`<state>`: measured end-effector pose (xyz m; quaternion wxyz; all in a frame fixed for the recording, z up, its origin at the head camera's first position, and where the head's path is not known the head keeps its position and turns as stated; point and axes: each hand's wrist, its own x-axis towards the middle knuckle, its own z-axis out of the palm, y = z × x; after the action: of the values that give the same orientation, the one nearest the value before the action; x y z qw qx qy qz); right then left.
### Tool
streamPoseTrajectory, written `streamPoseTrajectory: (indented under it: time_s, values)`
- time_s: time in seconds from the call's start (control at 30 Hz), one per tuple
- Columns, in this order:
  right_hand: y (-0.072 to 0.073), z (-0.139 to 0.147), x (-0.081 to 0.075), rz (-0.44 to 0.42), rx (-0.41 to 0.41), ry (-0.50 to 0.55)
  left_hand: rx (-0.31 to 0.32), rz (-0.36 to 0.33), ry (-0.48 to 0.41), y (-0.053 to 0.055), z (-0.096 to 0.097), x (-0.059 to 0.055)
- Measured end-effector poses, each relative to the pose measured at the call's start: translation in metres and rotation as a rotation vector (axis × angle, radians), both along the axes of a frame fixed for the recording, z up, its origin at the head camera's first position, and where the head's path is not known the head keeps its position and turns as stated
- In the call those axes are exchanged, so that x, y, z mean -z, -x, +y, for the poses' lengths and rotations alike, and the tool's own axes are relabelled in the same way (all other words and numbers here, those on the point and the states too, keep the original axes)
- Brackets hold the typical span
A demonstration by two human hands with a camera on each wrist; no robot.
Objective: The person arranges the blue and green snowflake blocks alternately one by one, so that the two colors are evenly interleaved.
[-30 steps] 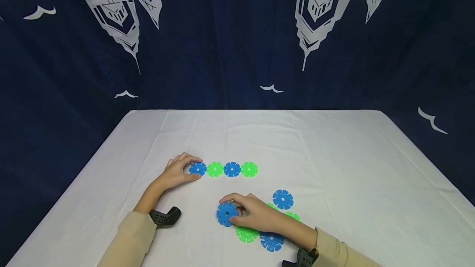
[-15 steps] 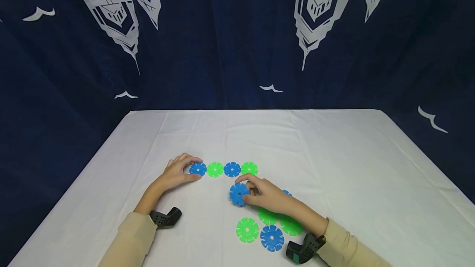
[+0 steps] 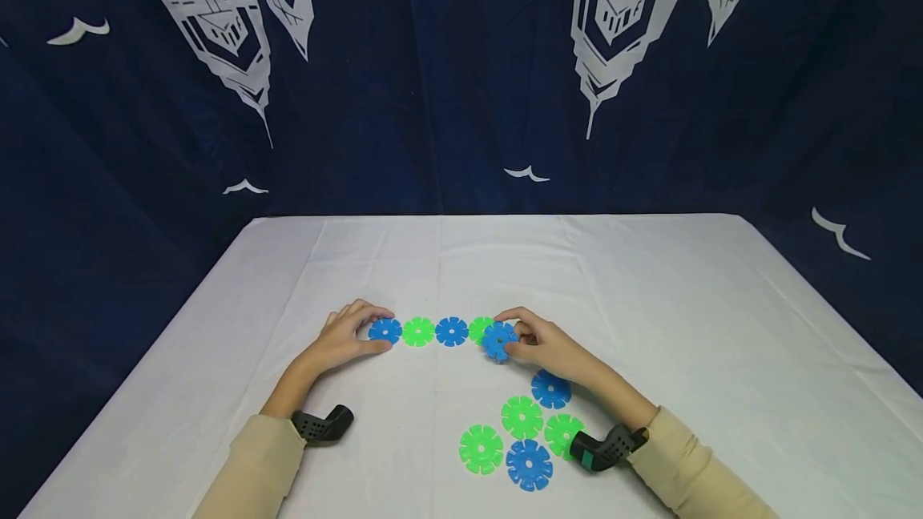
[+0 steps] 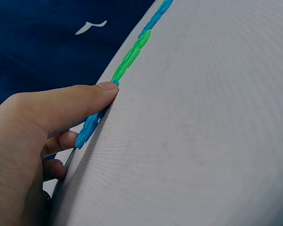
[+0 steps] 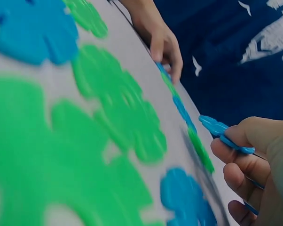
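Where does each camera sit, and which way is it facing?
Head: worn on the person's head, facing forward and down across the white table to the blue curtain; the left hand, right hand and beige sleeves show.
Left wrist: on that wrist, looking along the row of discs; only the left hand shows, pinching the end blue disc.
Right wrist: on that wrist, looking past loose discs toward the row; the right hand holds another blue disc.
Shared: head and right wrist views both show both hands.
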<state>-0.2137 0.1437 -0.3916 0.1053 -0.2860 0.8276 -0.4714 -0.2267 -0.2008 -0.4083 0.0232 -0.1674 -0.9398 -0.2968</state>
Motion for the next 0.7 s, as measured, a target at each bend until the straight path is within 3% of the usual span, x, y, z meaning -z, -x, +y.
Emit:
streamPoseTrajectory:
  time_s: [0.2, 0.53, 0.7]
  values:
    - [0.010, 0.011, 0.008, -0.025, 0.074, -0.005, -0.004, -0.007, -0.001, 0.000, 0.000, 0.000]
    - [0.014, 0.018, 0.012, 0.022, 0.097, -0.012, -0.002, -0.004, 0.000, 0.000, 0.001, -0.001]
    - [0.016, 0.018, 0.015, 0.093, 0.147, -0.013, -0.006, -0.010, 0.001, 0.000, 0.001, -0.001]
